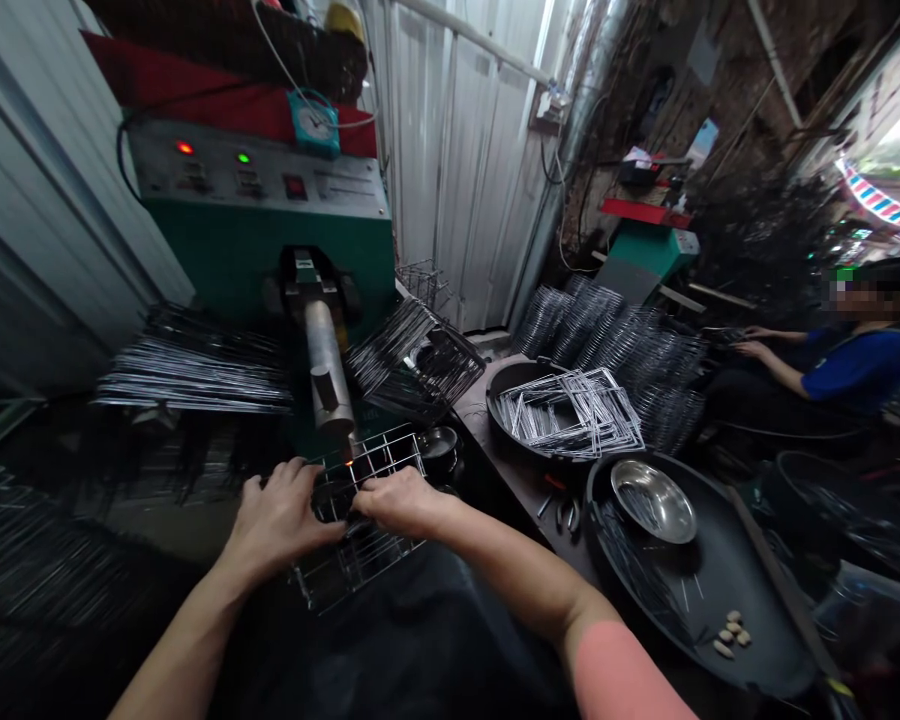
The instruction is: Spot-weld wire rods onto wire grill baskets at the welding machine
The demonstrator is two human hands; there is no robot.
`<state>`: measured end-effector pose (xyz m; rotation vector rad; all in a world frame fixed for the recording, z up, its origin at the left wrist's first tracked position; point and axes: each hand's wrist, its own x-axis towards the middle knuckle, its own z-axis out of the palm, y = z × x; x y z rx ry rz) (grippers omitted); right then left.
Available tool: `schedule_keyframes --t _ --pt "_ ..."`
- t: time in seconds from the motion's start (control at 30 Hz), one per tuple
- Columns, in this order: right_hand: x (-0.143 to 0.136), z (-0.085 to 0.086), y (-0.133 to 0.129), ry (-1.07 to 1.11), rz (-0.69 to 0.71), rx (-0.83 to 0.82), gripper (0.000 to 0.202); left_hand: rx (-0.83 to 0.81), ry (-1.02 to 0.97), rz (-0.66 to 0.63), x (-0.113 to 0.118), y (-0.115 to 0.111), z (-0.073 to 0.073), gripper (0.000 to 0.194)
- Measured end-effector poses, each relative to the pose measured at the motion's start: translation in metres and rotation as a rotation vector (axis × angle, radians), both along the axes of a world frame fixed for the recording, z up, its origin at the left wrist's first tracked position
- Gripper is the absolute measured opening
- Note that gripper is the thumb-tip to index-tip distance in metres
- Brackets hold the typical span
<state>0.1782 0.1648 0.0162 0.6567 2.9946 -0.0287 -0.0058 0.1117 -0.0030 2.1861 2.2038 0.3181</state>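
Observation:
A wire basket (394,450) of thin metal rods sits in front of me, under the tip of a welding machine's cylindrical arm (326,365). A small orange glow shows where the tip meets the basket's upper wires. At the basket's left end is my left hand (281,510), its fingers curled over the edge and the thumb across the wires. My right hand (401,500) is closed on the wires at the near right side, just below the tip. Parts of the basket are hidden behind both hands.
The green machine (270,235) has lit red and green lamps. Wire frames (195,365) are stacked left of it. To the right are a pan of rectangular wire frames (607,410), a tray (765,570) with a steel bowl (652,500), and pliers (570,515). A co-worker (855,360) sits farther right.

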Motion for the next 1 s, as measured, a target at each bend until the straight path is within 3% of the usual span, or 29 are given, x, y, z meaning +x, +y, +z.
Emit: schedule_keyframes --t 0.17,0.3,0.43,0.53,0.67,0.87,1.0 --pt "0.003 -0.009 -0.003 0.018 -0.019 0.073 0.021 0.022 0.021 0.032 0.003 0.0 0.001 0.065" --pt "-0.008 -0.009 0.009 0.052 -0.069 0.093 0.019 0.009 0.056 0.082 -0.003 0.015 0.002 0.063" --pt "-0.016 -0.005 0.017 0.091 -0.117 0.037 0.022 -0.042 0.03 0.094 -0.01 0.025 0.004 0.06" --pt "-0.006 -0.013 0.01 0.241 -0.195 -0.074 0.028 -0.045 0.013 0.101 -0.011 0.024 0.003 0.062" --pt "0.025 -0.054 -0.009 0.681 -0.439 -0.376 0.033 0.008 0.026 0.094 -0.011 0.026 0.005 0.067" --pt "0.073 -0.14 -0.03 1.03 -1.042 -1.011 0.002 -0.072 -0.06 0.121 -0.021 0.04 0.017 0.063" --pt "0.097 -0.162 -0.04 1.223 -1.179 -1.243 0.007 -0.062 -0.097 0.115 -0.027 0.046 0.016 0.061"
